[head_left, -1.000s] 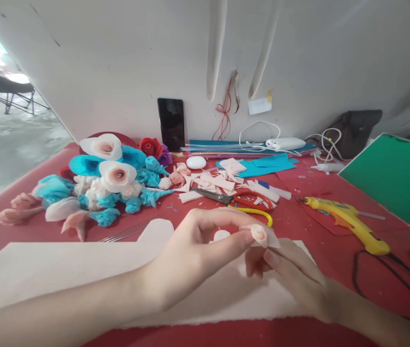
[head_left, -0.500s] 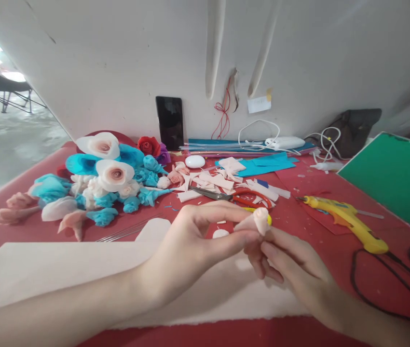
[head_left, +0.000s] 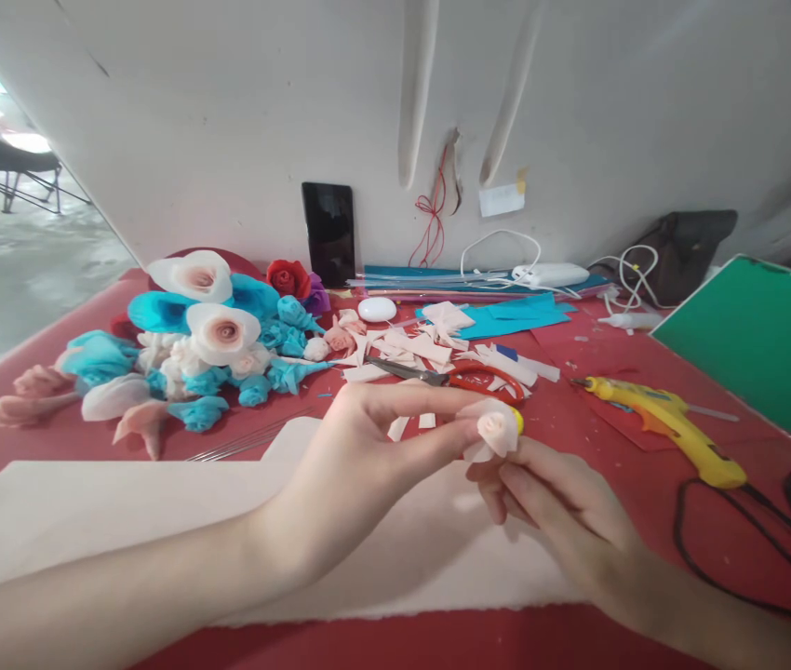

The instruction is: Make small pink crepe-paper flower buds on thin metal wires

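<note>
Between my two hands is a small pale pink paper flower (head_left: 494, 428) with a rolled centre and loose petals around it. My left hand (head_left: 395, 437) pinches a petal from the left with thumb and forefinger. From below right, my right hand (head_left: 556, 493) grips the flower's base; its fingers are closed and the base is hidden. A bit of something yellow (head_left: 519, 421) shows just behind the flower. Underneath both hands lies a large pale pink paper sheet (head_left: 144, 502).
Finished paper flowers (head_left: 221, 335) are heaped at left. Red-handled scissors (head_left: 430, 374) lie among paper scraps (head_left: 416, 346). A yellow glue gun (head_left: 675, 423) with a black cord lies at right, near a green board (head_left: 765, 344). A phone (head_left: 329, 233) leans on the wall.
The flower has turned, so its rolled centre and wider petals now face me. My left fingers have moved slightly along the petal; my right hand has barely shifted.
</note>
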Demonstrator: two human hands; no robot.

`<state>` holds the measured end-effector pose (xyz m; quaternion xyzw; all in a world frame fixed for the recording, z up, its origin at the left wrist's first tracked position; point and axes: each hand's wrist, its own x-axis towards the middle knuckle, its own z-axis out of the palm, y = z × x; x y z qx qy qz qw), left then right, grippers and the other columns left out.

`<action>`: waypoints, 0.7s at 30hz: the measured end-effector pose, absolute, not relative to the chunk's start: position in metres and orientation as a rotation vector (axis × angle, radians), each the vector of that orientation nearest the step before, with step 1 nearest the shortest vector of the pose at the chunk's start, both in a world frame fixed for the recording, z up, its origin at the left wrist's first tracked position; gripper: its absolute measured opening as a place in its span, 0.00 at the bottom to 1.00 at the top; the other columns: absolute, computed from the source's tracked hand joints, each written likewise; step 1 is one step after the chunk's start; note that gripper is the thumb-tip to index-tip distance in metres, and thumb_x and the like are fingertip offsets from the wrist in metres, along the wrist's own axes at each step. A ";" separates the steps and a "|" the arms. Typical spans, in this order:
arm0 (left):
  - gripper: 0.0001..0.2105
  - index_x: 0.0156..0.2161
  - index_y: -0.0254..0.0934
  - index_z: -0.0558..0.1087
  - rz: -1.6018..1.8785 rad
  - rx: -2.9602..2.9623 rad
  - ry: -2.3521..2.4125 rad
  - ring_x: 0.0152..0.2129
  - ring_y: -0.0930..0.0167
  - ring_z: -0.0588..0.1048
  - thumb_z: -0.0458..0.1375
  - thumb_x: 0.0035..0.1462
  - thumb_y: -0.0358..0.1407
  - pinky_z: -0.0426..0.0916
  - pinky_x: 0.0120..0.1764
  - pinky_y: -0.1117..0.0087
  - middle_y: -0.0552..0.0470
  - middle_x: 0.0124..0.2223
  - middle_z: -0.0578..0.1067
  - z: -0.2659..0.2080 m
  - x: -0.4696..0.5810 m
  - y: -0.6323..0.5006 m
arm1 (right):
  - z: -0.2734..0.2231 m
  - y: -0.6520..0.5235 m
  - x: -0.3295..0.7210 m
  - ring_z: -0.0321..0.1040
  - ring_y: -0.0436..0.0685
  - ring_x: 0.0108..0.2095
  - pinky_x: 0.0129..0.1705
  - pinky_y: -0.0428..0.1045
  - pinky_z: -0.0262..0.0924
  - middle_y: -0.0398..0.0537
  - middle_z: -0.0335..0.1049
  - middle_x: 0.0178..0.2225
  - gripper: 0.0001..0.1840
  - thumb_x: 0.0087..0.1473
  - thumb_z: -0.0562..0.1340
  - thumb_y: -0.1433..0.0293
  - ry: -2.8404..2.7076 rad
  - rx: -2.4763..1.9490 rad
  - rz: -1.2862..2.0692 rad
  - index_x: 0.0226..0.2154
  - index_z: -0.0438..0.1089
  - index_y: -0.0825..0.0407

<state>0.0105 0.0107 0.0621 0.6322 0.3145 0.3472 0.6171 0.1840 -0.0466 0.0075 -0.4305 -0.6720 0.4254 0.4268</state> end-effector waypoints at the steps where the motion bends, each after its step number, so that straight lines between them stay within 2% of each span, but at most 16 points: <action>1: 0.06 0.34 0.40 0.79 0.811 1.450 0.728 0.30 0.74 0.74 0.60 0.52 0.33 0.68 0.34 0.80 0.56 0.30 0.79 0.062 0.011 0.011 | 0.008 -0.047 0.184 0.58 0.46 0.26 0.28 0.42 0.53 0.41 0.59 0.24 0.12 0.63 0.47 0.70 -1.681 -1.075 1.058 0.36 0.65 0.50; 7: 0.06 0.34 0.44 0.79 0.849 1.406 0.755 0.33 0.73 0.76 0.60 0.51 0.34 0.69 0.34 0.82 0.58 0.30 0.80 0.059 0.010 0.011 | 0.006 -0.047 0.184 0.58 0.46 0.25 0.27 0.43 0.52 0.41 0.60 0.24 0.12 0.63 0.47 0.69 -1.677 -1.080 1.052 0.36 0.65 0.51; 12: 0.07 0.36 0.43 0.79 0.826 1.363 0.713 0.33 0.73 0.76 0.58 0.53 0.34 0.70 0.38 0.80 0.57 0.32 0.79 0.056 0.010 0.007 | 0.004 -0.045 0.182 0.58 0.45 0.25 0.26 0.41 0.53 0.40 0.60 0.24 0.12 0.63 0.47 0.68 -1.645 -1.095 1.073 0.38 0.64 0.49; 17: 0.08 0.35 0.44 0.78 0.818 1.375 0.637 0.30 0.76 0.76 0.57 0.55 0.30 0.70 0.36 0.82 0.59 0.27 0.77 0.054 0.008 0.004 | 0.004 -0.046 0.182 0.56 0.43 0.22 0.23 0.40 0.51 0.39 0.61 0.24 0.11 0.63 0.47 0.69 -1.645 -1.091 1.087 0.39 0.64 0.49; 21: 0.06 0.32 0.39 0.78 0.804 1.401 0.668 0.32 0.74 0.76 0.58 0.54 0.30 0.70 0.37 0.80 0.56 0.34 0.79 0.051 0.006 0.004 | 0.005 -0.046 0.180 0.56 0.43 0.21 0.22 0.40 0.54 0.40 0.62 0.25 0.11 0.63 0.47 0.69 -1.641 -1.086 1.086 0.36 0.63 0.50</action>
